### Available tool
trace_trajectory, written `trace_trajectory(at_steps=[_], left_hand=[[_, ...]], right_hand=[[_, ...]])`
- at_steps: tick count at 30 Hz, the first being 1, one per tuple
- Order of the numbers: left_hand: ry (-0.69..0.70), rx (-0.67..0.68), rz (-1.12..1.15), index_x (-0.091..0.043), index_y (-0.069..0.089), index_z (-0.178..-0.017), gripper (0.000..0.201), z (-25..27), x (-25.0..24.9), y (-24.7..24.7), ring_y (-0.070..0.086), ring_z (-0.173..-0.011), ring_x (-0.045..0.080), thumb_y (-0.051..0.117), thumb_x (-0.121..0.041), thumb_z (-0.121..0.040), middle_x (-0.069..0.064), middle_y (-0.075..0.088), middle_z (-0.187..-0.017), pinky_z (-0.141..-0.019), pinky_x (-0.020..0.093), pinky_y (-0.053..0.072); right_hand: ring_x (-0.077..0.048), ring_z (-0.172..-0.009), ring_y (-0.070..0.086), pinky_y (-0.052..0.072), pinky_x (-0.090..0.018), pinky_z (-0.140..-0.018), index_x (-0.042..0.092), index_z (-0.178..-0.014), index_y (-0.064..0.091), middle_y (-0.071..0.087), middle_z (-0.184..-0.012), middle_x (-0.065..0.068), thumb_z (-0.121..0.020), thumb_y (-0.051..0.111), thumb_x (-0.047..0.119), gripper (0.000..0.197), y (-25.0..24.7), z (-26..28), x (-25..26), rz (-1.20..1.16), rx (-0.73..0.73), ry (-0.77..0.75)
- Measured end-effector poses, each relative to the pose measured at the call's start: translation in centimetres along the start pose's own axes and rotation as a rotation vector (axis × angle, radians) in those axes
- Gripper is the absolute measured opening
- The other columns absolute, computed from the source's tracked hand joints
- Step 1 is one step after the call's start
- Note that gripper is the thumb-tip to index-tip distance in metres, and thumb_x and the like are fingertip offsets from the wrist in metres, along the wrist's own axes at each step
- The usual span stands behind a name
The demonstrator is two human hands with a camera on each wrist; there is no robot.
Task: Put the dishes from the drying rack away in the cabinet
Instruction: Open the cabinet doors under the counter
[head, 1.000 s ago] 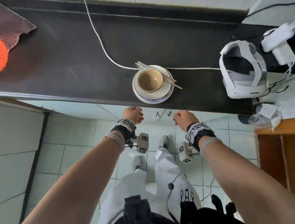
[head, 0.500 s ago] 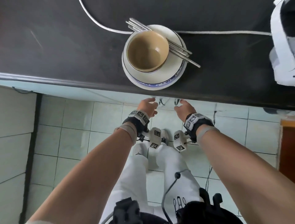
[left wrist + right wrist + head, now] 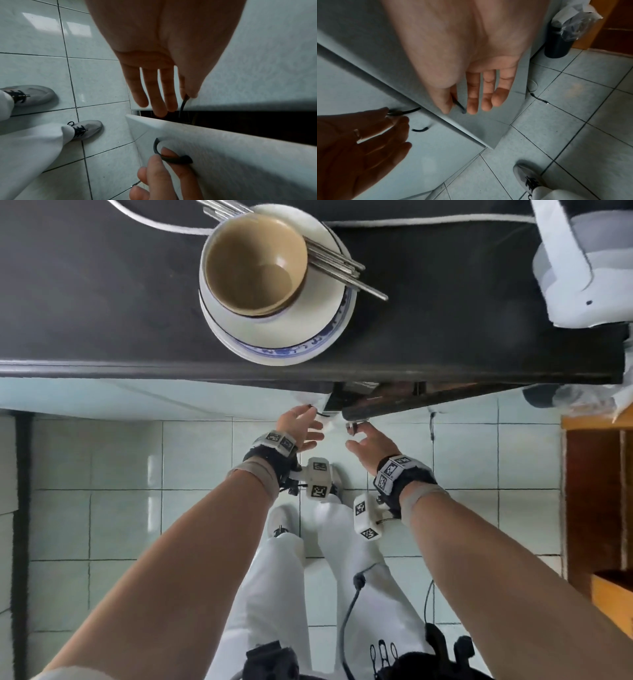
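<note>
**Stack of dishes — countertop, awaiting storage**

- Bowl (image 3: 255, 265): tan glaze, nested in a white bowl on a blue-patterned plate (image 3: 294, 337), at 12 o'clock from both hands, near the front edge of the dark counter (image 3: 102, 302). Likely ceramic — rigid, moderately heavy, breakable, probably slick-glazed. Best taken under the plate rim with both hands, at 3 and 9 o'clock.
- Chopsticks (image 3: 337, 266): metal, lying loose across the plate's 1–2 o'clock rim, touching the bowl. Liable to roll off if the stack tilts; lift them separately or pin them with a thumb.
- Cabinet, below the counter: right door (image 3: 462, 128) swung partly out, dark gap showing; left door (image 3: 248, 47) appears closed or nearly so.
- Left hand (image 3: 299, 428): thumb and forefinger pinch the left door's thin dark handle (image 3: 183, 104), other fingers straight and spread.
- Right hand (image 3: 371, 445): thumb and forefinger pinch the right door's handle (image 3: 169, 155), remaining fingers extended.
- Handles: slim curved loops, stiff; a fingertip hold suffices, doors look light.
</note>
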State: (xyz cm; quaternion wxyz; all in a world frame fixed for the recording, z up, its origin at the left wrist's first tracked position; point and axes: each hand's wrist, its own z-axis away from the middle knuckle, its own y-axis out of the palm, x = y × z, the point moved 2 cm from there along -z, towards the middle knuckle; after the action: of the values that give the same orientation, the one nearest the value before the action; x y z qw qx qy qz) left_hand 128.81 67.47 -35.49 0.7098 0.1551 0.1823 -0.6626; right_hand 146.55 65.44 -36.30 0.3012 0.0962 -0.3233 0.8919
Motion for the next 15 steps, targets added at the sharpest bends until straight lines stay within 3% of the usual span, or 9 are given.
trace_trajectory(at_steps=[3, 6, 8, 11, 13, 15], left_hand=[[0.038, -0.083, -0.026, -0.016, 0.053, -0.124, 0.026, 1.2, 2.8, -0.1, 0.066, -0.069, 0.015, 0.055, -0.025, -0.1, 0.005, 0.066, -0.087, -0.068, 0.031, 0.055], [0.056, -0.147, -0.114, -0.017, 0.05, -0.109, 0.012, 2.7, 7.0, -0.9, 0.069, -0.076, 0.021, 0.052, -0.023, -0.099, 0.009, 0.068, -0.095, -0.081, 0.043, 0.06], [0.085, -0.203, -0.201, -0.018, 0.048, -0.107, 0.009, 3.9, 10.0, -1.8, 0.068, -0.076, 0.023, 0.048, -0.024, -0.1, 0.006, 0.068, -0.094, -0.08, 0.041, 0.06], [0.066, -0.242, -0.182, -0.02, 0.044, -0.105, 0.003, 5.8, 13.5, -3.5, 0.07, -0.085, 0.029, 0.042, -0.02, -0.102, 0.011, 0.068, -0.102, -0.061, 0.033, 0.056], [0.01, -0.251, -0.104, -0.021, 0.042, -0.106, 0.006, 6.7, 15.4, -4.3, 0.072, -0.095, 0.032, 0.039, -0.016, -0.103, 0.015, 0.067, -0.11, -0.053, 0.029, 0.053], [0.009, -0.242, -0.072, -0.02, 0.039, -0.108, 0.011, 6.8, 16.8, -4.6, 0.069, -0.095, 0.033, 0.035, -0.01, -0.104, 0.017, 0.063, -0.111, -0.056, 0.034, 0.055]], right_hand=[[-0.026, -0.088, 0.063, 0.051, -0.037, -0.082, 0.036, -0.113, 0.049, 0.064, -0.089, 0.002, -0.078, 0.055, 0.065, 0.046, 1.2, 3.1, -1.4, 0.012, -0.02, 0.056], [-0.028, -0.09, 0.061, 0.048, -0.041, -0.085, 0.036, -0.118, 0.045, 0.062, -0.092, 0.003, -0.065, 0.043, 0.091, 0.076, 2.6, 6.7, -2.6, 0.013, -0.066, 0.154], [-0.028, -0.09, 0.059, 0.042, -0.04, -0.083, 0.033, -0.127, 0.042, 0.061, -0.089, 0.002, -0.069, 0.036, 0.092, 0.083, 3.7, 9.3, -3.7, -0.022, -0.104, 0.235], [-0.031, -0.099, 0.062, 0.044, -0.043, -0.089, 0.028, -0.142, 0.038, 0.065, -0.097, -0.007, -0.07, 0.02, 0.095, 0.1, 5.5, 12.3, -5.9, -0.063, -0.209, 0.356], [-0.031, -0.091, 0.062, 0.043, -0.041, -0.08, 0.021, -0.14, 0.044, 0.06, -0.089, -0.008, -0.073, 0.015, 0.091, 0.101, 6.4, 13.9, -7.9, -0.041, -0.299, 0.447], [-0.031, -0.088, 0.061, 0.04, -0.04, -0.076, 0.015, -0.133, 0.052, 0.062, -0.091, -0.012, -0.082, 0.013, 0.08, 0.091, 7.3, 15.0, -10.3, -0.078, -0.349, 0.548]])
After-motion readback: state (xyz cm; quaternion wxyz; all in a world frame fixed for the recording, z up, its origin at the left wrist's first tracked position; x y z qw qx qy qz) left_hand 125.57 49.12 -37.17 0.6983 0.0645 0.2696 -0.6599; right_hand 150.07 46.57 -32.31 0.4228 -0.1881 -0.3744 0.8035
